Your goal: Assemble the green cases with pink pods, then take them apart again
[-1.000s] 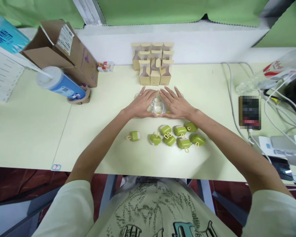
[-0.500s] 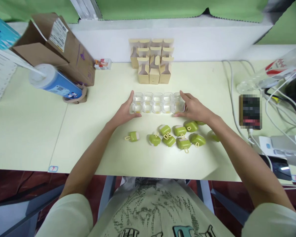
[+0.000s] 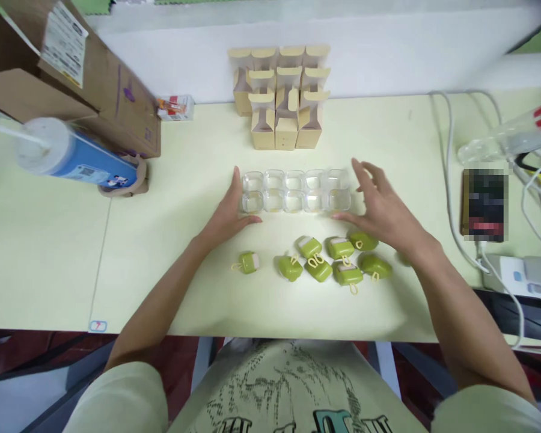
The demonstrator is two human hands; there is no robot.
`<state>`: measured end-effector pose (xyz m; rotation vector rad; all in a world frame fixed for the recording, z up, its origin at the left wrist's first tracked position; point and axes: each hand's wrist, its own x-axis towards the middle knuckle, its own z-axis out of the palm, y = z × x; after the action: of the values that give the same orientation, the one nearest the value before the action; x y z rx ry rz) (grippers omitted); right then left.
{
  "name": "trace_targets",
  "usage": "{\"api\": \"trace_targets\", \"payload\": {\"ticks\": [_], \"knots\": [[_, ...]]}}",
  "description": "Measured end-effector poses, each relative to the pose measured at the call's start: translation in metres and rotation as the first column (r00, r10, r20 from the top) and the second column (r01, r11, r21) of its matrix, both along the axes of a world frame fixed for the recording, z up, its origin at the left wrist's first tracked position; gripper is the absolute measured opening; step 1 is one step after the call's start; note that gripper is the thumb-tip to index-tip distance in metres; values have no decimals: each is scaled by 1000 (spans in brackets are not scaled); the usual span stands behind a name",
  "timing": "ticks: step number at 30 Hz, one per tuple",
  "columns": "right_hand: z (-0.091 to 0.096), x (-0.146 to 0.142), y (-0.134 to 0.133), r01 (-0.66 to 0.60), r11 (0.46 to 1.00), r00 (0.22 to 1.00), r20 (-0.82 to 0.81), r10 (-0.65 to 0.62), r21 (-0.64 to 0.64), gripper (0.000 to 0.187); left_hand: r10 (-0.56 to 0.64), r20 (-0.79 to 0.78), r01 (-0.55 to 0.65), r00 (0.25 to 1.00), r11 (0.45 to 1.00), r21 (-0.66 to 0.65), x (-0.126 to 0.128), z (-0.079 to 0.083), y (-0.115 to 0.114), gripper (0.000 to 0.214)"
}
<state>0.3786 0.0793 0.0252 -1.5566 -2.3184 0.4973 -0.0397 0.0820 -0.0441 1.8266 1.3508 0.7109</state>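
Observation:
Several small clear plastic cups (image 3: 294, 200) stand side by side in two rows on the table. At the left end of the rows is my left hand (image 3: 228, 210), fingers and thumb spread and its edge against the end cups. My right hand (image 3: 383, 207) is off the right end with a small gap, its fingers apart and nothing in them. Nearer to me lie several green rounded cases with cream loops, such as one green case (image 3: 348, 273) in the cluster. A single green case (image 3: 249, 262) lies apart on the left. My right wrist partly hides another one.
Several open cardboard boxes (image 3: 287, 133) stand by the wall. A large brown carton (image 3: 126, 102), a blue cup with a straw (image 3: 94, 162) and a small red-white box (image 3: 175, 108) are on the left. On the right are a phone-like device (image 3: 484, 204), cables and a clear bottle (image 3: 500, 141).
My right hand has let go of the cups' right end and moved slightly right, fingers opening. My left hand stays at the left end. The head view has tilted down and come closer.

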Motion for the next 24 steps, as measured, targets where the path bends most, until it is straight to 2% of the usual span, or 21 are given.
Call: {"api": "trace_targets", "payload": {"ticks": [1,3,5,7,8,9,11,13,15,18,21,24], "knots": [[9,-3,-11,17,996,1000,3,-17,89,95,17,27,-18,999,1000,16,-7,5,-10,139],[24,-14,-35,12,972,1000,-27,-6,233,63,31,122,-42,992,995,93,-22,17,-40,110],[33,-32,-61,-136,940,981,-91,172,312,38,-19,114,3,993,990,142,-31,29,-78,90],[32,-54,-86,-243,888,938,-138,318,391,22,-103,38,99,994,989,109,-29,34,-112,96],[29,-66,-98,-272,876,921,-156,357,398,18,-100,-23,102,995,992,74,-24,32,-126,101],[25,-77,-108,-286,872,907,-183,380,397,15,-82,-68,89,994,991,97,-16,29,-136,97],[16,-97,-123,-292,886,891,-234,389,359,16,-5,-77,17,997,987,160,1,20,-147,62],[8,-112,-133,-275,908,891,-272,365,316,23,62,12,-63,998,982,179,19,12,-149,48],[2,-122,-137,-271,914,896,-268,354,301,31,98,218,-129,971,983,134,35,10,-149,53],[-7,-131,-139,-324,872,880,-221,420,366,42,81,517,-122,852,991,46,53,16,-153,61],[-15,-134,-138,-308,820,844,-259,469,482,44,121,612,-136,782,991,-23,66,23,-162,58],[-17,-133,-137,-271,839,844,-303,443,471,41,165,587,-191,793,981,-17,74,27,-170,60]]}}
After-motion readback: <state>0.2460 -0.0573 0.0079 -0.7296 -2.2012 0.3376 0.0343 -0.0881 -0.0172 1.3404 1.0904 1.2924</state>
